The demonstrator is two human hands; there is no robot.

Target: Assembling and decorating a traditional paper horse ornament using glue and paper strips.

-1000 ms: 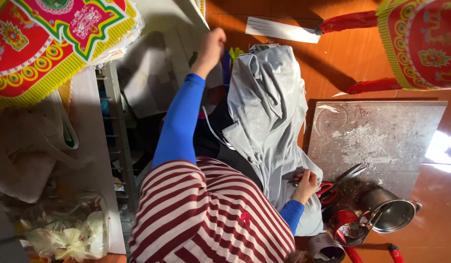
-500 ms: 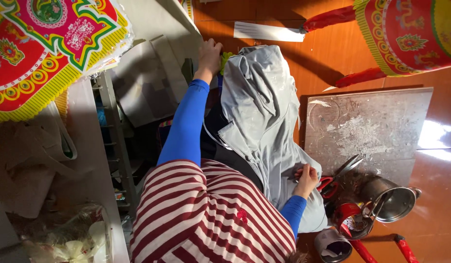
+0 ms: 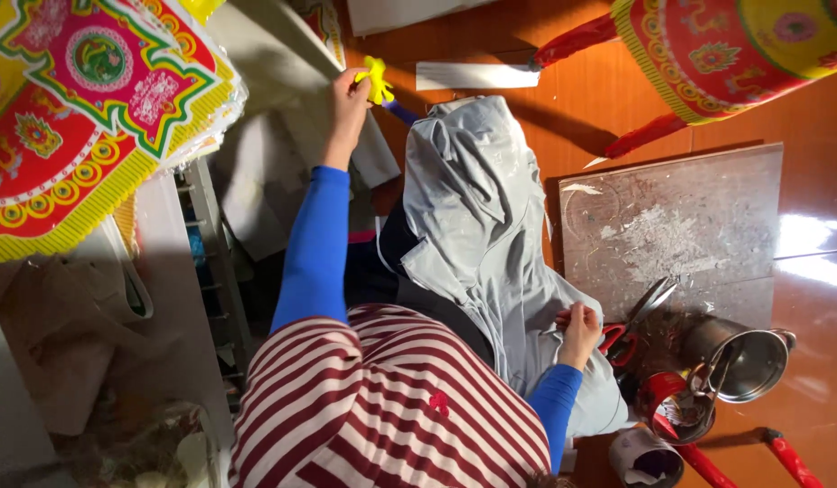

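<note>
My left hand [image 3: 348, 104] is stretched out past the far end of the grey cloth [image 3: 477, 208] that lies over my lap. Its fingers are pinched on a small yellow paper piece [image 3: 376, 81], held up in the air just beyond the top of the cloth. My right hand [image 3: 578, 327] rests on the near right edge of the cloth with the fingers curled in. I cannot tell whether they hold anything, though something small and red shows just beside them.

Touching the right edge of the cloth, close by that hand, lie scissors [image 3: 637, 316] with red handles, their blades pointing onto a grey board [image 3: 681, 226]. The board sits to the right of the cloth and is smeared with pale scraps and dried marks, so it looks well used. Below it, further right of the cloth, stand a steel pot [image 3: 744, 361] and a red tin [image 3: 667, 407] with a tool in it, all on the orange floor [image 3: 816, 434].

A white strip [image 3: 477, 75] lies on the floor just beyond the top of the cloth. Large paper decorations in red, yellow and green look finished: one [image 3: 93, 117] well to the left of the cloth, another [image 3: 735, 45] up to its right. As I judge it, the yellow piece is loose in my grip and joined to nothing yet.
</note>
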